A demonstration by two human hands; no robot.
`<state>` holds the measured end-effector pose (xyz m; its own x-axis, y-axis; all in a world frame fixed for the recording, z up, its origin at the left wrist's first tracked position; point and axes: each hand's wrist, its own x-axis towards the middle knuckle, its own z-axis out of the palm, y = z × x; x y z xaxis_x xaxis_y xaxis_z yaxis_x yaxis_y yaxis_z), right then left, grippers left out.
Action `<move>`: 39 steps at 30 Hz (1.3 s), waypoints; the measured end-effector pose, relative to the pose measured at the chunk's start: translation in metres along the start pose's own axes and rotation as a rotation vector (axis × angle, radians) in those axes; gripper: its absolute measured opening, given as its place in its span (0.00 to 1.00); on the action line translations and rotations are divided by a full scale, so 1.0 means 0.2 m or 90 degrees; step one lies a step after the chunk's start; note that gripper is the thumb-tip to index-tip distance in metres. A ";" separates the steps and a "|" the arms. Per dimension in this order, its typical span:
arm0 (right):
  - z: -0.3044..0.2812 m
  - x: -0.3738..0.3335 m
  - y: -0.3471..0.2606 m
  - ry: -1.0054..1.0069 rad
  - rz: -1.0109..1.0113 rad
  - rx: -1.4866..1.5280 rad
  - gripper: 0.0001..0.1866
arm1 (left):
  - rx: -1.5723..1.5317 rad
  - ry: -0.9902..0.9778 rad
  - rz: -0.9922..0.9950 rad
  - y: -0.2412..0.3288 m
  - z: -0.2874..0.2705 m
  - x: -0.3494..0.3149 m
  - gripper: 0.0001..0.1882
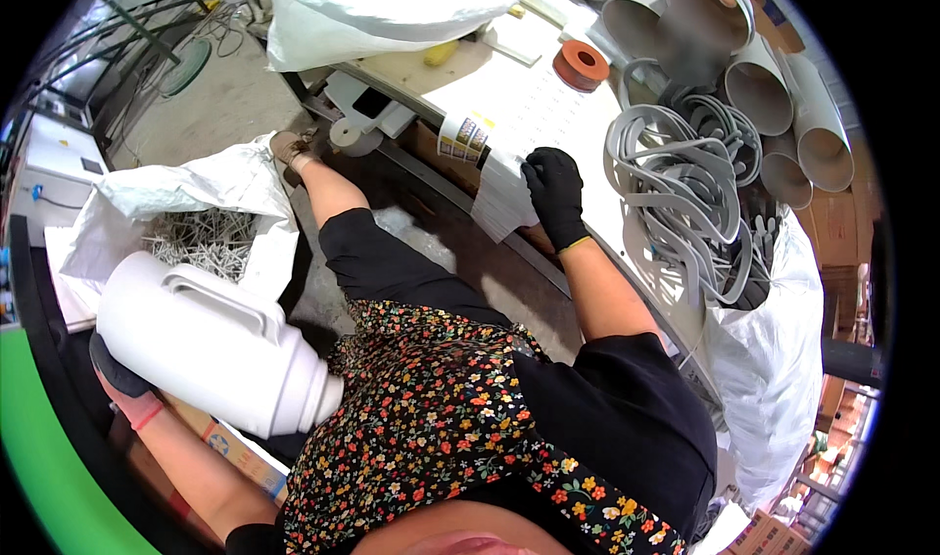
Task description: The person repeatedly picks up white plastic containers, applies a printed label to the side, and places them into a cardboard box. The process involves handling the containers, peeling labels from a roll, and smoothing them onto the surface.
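Observation:
A white thermos jug [211, 345] lies tilted on its side at the left, its handle facing up and its narrow neck pointing toward my body. Beneath and behind its wide end, my left hand [117, 374], in a grey and pink glove, grips it; most of the fingers are hidden by the jug. My right hand [556, 193], in a black glove, is closed at the table's near edge. Its curled fingers pinch a thin, white, crinkled sheet [502, 201] that hangs over the edge. Beside it lies a strip of printed labels [464, 136].
An orange tape roll [582, 66] sits on the table [470, 80]. Grey plastic handles [676, 188] are heaped at the right, below large grey cylinders [759, 85]. An open white sack [274, 188] of thin rods stands left. Another roll [354, 137] lies under the table.

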<state>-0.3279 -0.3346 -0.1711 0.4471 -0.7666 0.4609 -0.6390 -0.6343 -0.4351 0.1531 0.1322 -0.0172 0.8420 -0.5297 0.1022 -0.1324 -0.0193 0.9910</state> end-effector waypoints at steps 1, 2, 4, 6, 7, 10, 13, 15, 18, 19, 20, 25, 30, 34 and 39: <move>0.01 0.01 0.00 0.019 -0.006 0.021 0.07 | 0.022 -0.002 0.020 0.02 0.00 -0.02 0.20; 0.01 0.01 -0.01 0.040 -0.050 0.008 0.07 | -0.048 0.041 0.041 -0.01 0.01 -0.04 0.19; 0.01 0.05 -0.12 0.139 -0.176 -0.045 0.07 | -0.195 0.040 -0.018 -0.16 -0.11 -0.03 0.21; 0.02 0.12 -0.28 0.113 -0.234 0.028 0.07 | -0.421 0.049 -0.115 -0.21 -0.02 0.00 0.22; 0.03 0.13 -0.36 -0.036 -0.161 0.154 0.05 | -0.307 0.043 -0.034 -0.14 0.18 -0.01 0.23; 0.05 0.26 -0.90 -0.267 -0.096 0.507 0.19 | -0.143 0.080 0.104 -0.25 0.21 0.04 0.18; 0.00 0.37 -1.42 -0.526 -0.093 0.833 0.29 | -0.341 0.013 0.034 -0.22 0.29 0.09 0.13; 0.06 0.41 -1.60 -0.668 -0.153 0.890 0.31 | -0.461 -0.015 -0.009 -0.13 0.34 0.03 0.11; 0.20 0.43 -1.74 -0.656 -0.307 0.856 0.32 | -0.427 0.022 0.056 -0.01 0.34 -0.07 0.10; 0.20 0.41 -1.77 -0.675 -0.283 0.849 0.33 | -0.404 0.035 0.095 0.01 0.34 -0.11 0.10; 0.17 0.39 -1.81 -0.674 -0.286 0.814 0.34 | -0.380 0.044 0.132 0.04 0.35 -0.14 0.10; 0.37 0.31 -1.86 -0.681 -0.170 0.765 0.36 | -0.381 -0.019 0.177 -0.05 0.22 -0.15 0.15; 0.64 0.18 -1.62 -0.807 -0.032 0.842 0.37 | -0.166 0.142 0.164 -0.04 0.05 -0.05 0.12; 0.41 0.16 -1.65 -0.645 0.070 1.284 0.26 | 0.581 0.033 0.344 -0.10 0.06 -0.19 0.21; 0.48 0.18 -1.64 -0.830 0.499 1.394 0.21 | 0.267 -0.078 0.046 -0.18 0.14 -0.17 0.23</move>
<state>-0.0421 -0.1628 -0.0853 0.9965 0.0328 -0.0774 -0.0548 0.9516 -0.3023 0.1149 0.1260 -0.0595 0.7576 -0.6388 0.1340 -0.4107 -0.3070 0.8585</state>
